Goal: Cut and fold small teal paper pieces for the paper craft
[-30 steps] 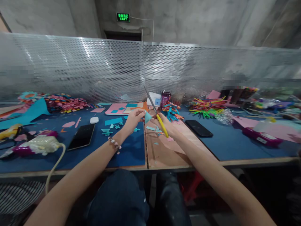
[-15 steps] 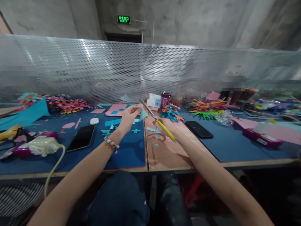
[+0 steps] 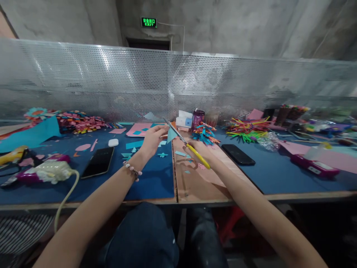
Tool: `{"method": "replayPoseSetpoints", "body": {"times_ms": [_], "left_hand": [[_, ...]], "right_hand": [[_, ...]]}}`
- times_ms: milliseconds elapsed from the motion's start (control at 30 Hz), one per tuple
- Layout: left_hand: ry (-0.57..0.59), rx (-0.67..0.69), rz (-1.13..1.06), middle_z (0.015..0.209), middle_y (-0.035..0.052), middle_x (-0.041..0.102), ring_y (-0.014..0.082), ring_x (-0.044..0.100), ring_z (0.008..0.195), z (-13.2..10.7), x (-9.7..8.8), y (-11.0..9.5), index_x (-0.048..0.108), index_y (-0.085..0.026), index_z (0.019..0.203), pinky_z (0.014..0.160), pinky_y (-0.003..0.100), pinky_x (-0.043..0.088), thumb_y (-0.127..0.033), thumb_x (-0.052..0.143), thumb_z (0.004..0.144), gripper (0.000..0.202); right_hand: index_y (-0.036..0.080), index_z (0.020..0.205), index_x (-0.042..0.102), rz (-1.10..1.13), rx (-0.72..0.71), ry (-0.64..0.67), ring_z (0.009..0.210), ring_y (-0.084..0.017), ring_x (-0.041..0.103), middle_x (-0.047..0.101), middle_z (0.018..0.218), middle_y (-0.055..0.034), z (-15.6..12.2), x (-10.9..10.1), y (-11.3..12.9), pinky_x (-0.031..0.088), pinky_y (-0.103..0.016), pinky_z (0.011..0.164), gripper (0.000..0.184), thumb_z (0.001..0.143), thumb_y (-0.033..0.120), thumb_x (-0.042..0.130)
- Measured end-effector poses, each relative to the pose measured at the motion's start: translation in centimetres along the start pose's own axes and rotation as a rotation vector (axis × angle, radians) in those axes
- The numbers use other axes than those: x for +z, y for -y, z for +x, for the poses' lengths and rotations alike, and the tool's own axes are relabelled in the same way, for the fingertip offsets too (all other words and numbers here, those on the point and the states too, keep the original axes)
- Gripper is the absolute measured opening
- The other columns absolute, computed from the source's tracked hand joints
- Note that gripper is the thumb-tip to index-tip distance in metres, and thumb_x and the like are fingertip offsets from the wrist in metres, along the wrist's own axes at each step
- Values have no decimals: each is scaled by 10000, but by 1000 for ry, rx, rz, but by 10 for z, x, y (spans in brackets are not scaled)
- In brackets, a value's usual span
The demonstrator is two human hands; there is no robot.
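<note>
Pinched in my left hand (image 3: 154,138) is a small light-blue piece of folded paper (image 3: 171,135), held up above the table. My right hand (image 3: 201,149) grips a pair of scissors (image 3: 198,156) with yellow handles. The metal blades point up and left, right against the paper; whether they are cutting into it I cannot tell. Below my hands, blue paper offcuts and a small star-shaped paper piece (image 3: 162,155) lie on the blue mat. More scraps (image 3: 181,153) are scattered on the bare wooden strip.
Phones lie at left (image 3: 98,162) and right (image 3: 238,154). A purple glue gun (image 3: 44,171) with a cable rests at the left. A tissue pack (image 3: 184,121), a purple jar (image 3: 198,118) and coloured paper strips (image 3: 248,128) stand behind, before a perforated metal screen (image 3: 111,82).
The scissors' blades have shifted slightly left against the blue paper. The whole view has moved a little; both hands keep their holds.
</note>
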State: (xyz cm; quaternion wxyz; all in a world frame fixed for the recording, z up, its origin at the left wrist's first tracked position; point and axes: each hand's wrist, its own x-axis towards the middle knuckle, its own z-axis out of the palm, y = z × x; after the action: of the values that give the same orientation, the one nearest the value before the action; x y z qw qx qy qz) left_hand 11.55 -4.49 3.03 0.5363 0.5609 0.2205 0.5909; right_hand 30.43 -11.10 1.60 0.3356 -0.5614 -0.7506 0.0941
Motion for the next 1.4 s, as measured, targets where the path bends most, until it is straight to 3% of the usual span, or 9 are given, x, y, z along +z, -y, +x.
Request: {"method": "replayPoseSetpoints", "body": {"times_ms": [233,633,1100,1400], "left_hand": [[1,-3,-15,836,69,653,146,601,741,1,0,1,658,-143,784,705,288,475,-291,689,666,192],[-2,8,2,804,58,652,142,589,733,2,0,6,668,-140,788,712,282,459,-316,693,658,221],[-27,3,-32,800,65,650,152,586,739,3,2,7,668,-135,750,686,277,452,-274,692,639,180],[-6,-20,-50,835,67,663,144,594,736,3,8,3,662,-133,783,701,279,452,-260,687,643,191]], "right_hand": [[178,608,493,44,38,3,544,-131,476,522,567,-21,-7,-4,21,290,-243,523,254,795,350,498],[171,647,513,93,57,40,470,-118,451,487,537,-11,-11,-5,28,285,-248,471,234,801,347,502],[146,637,536,98,48,47,495,-105,462,502,537,-9,-8,-1,18,323,-227,495,225,812,276,480],[151,590,523,25,-15,-41,498,-96,401,480,542,-1,5,11,-7,277,-220,484,229,765,286,463]]}}
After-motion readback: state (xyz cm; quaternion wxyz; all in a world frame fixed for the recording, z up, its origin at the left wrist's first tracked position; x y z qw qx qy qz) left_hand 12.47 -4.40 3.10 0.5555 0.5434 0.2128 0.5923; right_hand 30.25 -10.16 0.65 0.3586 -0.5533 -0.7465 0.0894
